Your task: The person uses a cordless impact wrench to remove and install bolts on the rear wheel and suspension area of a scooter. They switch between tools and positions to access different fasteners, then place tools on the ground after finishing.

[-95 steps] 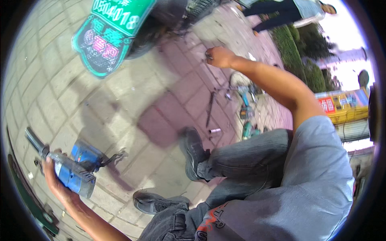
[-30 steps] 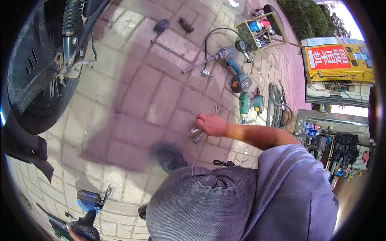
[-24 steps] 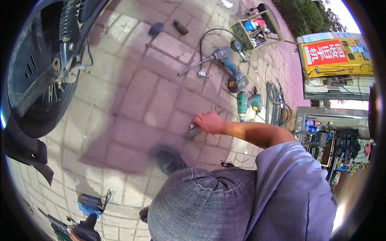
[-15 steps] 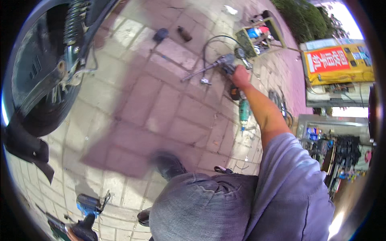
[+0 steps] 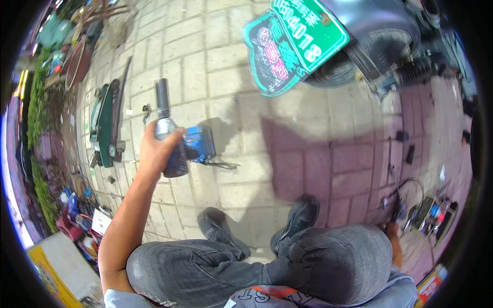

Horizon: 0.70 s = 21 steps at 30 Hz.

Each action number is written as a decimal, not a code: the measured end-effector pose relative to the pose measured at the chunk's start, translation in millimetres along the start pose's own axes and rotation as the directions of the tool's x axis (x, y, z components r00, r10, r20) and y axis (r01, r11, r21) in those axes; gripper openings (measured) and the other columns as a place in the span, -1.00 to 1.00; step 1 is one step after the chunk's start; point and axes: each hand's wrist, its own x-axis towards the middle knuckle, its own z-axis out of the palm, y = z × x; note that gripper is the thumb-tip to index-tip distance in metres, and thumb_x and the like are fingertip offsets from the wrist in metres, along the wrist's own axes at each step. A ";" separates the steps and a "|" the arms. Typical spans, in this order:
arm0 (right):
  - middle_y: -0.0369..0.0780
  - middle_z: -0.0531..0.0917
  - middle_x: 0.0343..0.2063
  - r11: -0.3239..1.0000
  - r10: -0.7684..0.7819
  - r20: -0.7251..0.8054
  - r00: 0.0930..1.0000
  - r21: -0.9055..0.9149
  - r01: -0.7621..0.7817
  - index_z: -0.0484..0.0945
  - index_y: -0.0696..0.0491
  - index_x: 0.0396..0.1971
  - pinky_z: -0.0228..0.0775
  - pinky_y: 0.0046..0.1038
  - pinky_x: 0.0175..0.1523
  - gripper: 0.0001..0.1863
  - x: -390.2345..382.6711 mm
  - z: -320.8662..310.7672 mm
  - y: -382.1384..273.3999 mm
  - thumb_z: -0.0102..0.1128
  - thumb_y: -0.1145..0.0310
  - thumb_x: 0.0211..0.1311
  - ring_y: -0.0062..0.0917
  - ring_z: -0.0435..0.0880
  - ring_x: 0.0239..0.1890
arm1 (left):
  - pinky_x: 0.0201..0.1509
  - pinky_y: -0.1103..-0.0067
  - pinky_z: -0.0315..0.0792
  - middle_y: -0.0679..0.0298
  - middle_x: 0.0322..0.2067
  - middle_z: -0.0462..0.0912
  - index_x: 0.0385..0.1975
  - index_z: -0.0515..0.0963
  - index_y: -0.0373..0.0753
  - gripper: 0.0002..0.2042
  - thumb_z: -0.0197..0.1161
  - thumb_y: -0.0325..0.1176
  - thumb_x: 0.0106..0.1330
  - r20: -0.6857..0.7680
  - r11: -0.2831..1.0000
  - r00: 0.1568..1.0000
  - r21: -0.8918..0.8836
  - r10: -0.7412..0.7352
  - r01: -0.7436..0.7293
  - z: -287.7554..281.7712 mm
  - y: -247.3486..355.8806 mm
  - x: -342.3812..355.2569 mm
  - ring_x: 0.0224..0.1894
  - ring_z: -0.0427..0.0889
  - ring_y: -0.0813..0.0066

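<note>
My left hand [image 5: 157,150] is wrapped round a cordless impact wrench [image 5: 176,160], just beside a green trolley jack [image 5: 105,126]. The wrench has a silver and dark body, a blue battery [image 5: 197,143] and a long dark socket [image 5: 162,97] pointing away from me. Far off at the lower right, my right hand [image 5: 394,231] shows small beyond my knee. It is closed at the end of a grey pistol-shaped tool [image 5: 400,209]; the fingers are partly hidden. A dark hose [image 5: 422,189] loops next to that tool.
A scooter's rear wheel [image 5: 334,72] and green plate [image 5: 310,36] stand at the top right. An open toolbox [image 5: 425,211] lies beyond my right hand. My shoes [image 5: 215,223] are on the paving, with clutter along the left edge.
The view has swung left. My left hand and the impact wrench, at the lower left edge before, are now plainly in view. The right hand stays at the grey tool.
</note>
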 end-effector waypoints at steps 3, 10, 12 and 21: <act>-0.08 0.65 -0.50 0.982 0.179 0.283 0.942 -0.001 -0.186 0.63 0.08 -0.50 0.45 -0.24 -0.29 -0.77 -28.3 -19.0 -13.4 0.09 0.24 0.04 -0.28 0.65 -0.37 | -0.21 0.50 0.45 0.08 -0.33 0.56 -0.03 0.34 -0.46 -0.37 0.38 -0.18 -0.06 0.035 0.995 0.999 0.091 0.026 -0.029 13.2 -2.8 1.2 -0.32 0.56 0.38; -0.10 0.65 -0.47 0.920 0.320 0.511 0.798 0.034 -0.391 0.61 0.12 -0.43 0.45 -0.28 -0.26 -0.77 -89.1 -217.6 -109.2 0.17 0.28 -0.02 -0.30 0.65 -0.36 | -0.14 0.41 0.44 -0.04 -0.29 0.54 -0.01 0.28 -0.46 -0.33 0.36 -0.17 -0.06 0.120 0.994 0.992 0.091 0.047 -0.058 -9.1 -23.7 -26.2 -0.24 0.58 0.19; -0.10 0.65 -0.46 0.914 0.328 0.561 0.760 0.015 -0.405 0.61 0.13 -0.41 0.46 -0.30 -0.26 -0.76 -109.8 -285.6 -145.9 0.19 0.29 -0.04 -0.31 0.65 -0.36 | -0.16 0.38 0.45 -0.07 -0.30 0.55 -0.01 0.28 -0.41 -0.34 0.36 -0.16 -0.07 0.113 0.993 0.993 0.105 0.047 -0.059 -14.9 -37.0 -28.5 -0.27 0.59 0.10; -0.12 0.65 -0.43 0.862 0.388 0.628 0.675 0.013 -0.507 0.59 0.19 -0.35 0.47 -0.35 -0.25 -0.69 -239.3 -584.8 -193.4 0.30 0.34 -0.14 -0.33 0.64 -0.36 | -0.05 0.28 0.41 -0.06 -0.16 0.49 -0.07 0.24 -0.30 -0.36 0.34 -0.07 -0.09 0.356 0.944 0.876 0.167 -0.326 0.284 -68.2 -14.4 -32.5 -0.11 0.52 -0.02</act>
